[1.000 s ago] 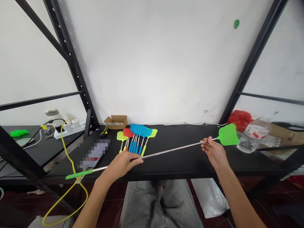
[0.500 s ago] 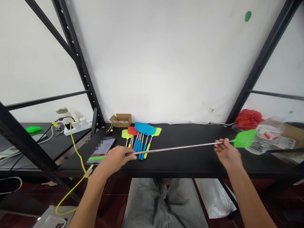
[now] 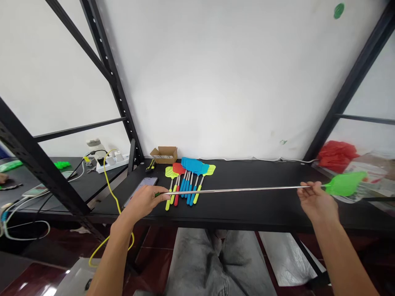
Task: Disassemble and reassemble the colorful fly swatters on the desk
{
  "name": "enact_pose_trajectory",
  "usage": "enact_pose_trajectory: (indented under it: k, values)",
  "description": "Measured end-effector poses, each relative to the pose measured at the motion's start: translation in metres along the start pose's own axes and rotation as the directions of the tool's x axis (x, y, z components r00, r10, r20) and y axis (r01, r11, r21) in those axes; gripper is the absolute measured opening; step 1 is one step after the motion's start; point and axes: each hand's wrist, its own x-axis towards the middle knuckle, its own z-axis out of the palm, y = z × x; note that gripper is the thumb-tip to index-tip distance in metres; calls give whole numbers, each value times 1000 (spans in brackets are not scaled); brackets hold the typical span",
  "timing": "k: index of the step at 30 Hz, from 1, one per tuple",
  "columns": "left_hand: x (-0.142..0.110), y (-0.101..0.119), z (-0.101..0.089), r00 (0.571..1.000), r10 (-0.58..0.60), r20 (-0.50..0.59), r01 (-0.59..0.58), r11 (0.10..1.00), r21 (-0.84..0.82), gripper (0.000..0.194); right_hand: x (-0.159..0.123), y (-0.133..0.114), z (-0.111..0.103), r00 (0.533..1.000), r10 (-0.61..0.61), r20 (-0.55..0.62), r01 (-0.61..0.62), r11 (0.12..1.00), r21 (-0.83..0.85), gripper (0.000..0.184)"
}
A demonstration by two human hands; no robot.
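A green telescopic fly swatter (image 3: pixel 345 183) is stretched out level across the front of the black table, its thin metal rod drawn long. My left hand (image 3: pixel 147 201) is closed round its handle end, which the fingers mostly hide. At the other end, my right hand (image 3: pixel 317 201) pinches the rod just below the green paddle. Behind the rod lie several shorter swatters: blue ones (image 3: pixel 193 165) bunched in the middle, a red one (image 3: pixel 178 168) to their left, and yellow-green ones (image 3: pixel 171 172) at both sides.
An open cardboard box (image 3: pixel 165 155) and a black-and-yellow cutter (image 3: pixel 150 165) stand at the back left. A phone (image 3: pixel 143 185) lies near my left hand. A yellow cable (image 3: pixel 111 185) hangs over the left edge. At right are a red plastic bag (image 3: pixel 336 155) and clear packaging.
My hands have moved farther apart; the right one has gone right with the green paddle, and the rod shows longer and more level. The view has shifted slightly left.
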Motion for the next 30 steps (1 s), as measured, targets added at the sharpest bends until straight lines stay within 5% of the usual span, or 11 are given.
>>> enact_pose_trajectory:
  k: [3,7,9,11,12,14,16,19,23,27,30]
  values:
    - [5,0,2,955,98,-278,-64,990,126,32,-13,7,15,999,37,-18,-36,999,18,24]
    - [11,34,13,727,174,-664,-130,985,115,23,-36,22,41,998,56,25,-58,995,85,27]
    - [13,61,24,699,154,-698,-250,967,-38,19,-49,32,53,990,113,84,-121,988,97,25]
    - [13,84,39,828,111,-550,-302,914,-270,20,-62,41,62,981,144,131,-158,981,108,19]
    - [14,92,47,916,111,-386,-274,875,-399,22,-68,46,66,976,157,147,-175,978,112,16]
    - [17,100,64,987,156,-48,-152,769,-620,28,-80,55,72,967,191,171,-213,969,124,14]
    - [22,97,78,983,153,99,-20,631,-776,35,-90,62,76,952,238,191,-265,955,132,13]
    - [29,84,87,1000,18,25,16,394,-919,39,-101,71,79,932,294,210,-327,934,145,15]
    - [34,65,75,980,-185,-68,-46,119,-992,42,-106,75,81,915,321,245,-365,918,158,12]
    - [35,47,56,921,-382,-73,-100,-50,-994,34,-106,76,80,902,339,267,-385,911,146,7]
    - [35,34,45,834,-541,-106,-209,-131,-969,27,-103,76,77,895,367,252,-417,889,186,13]
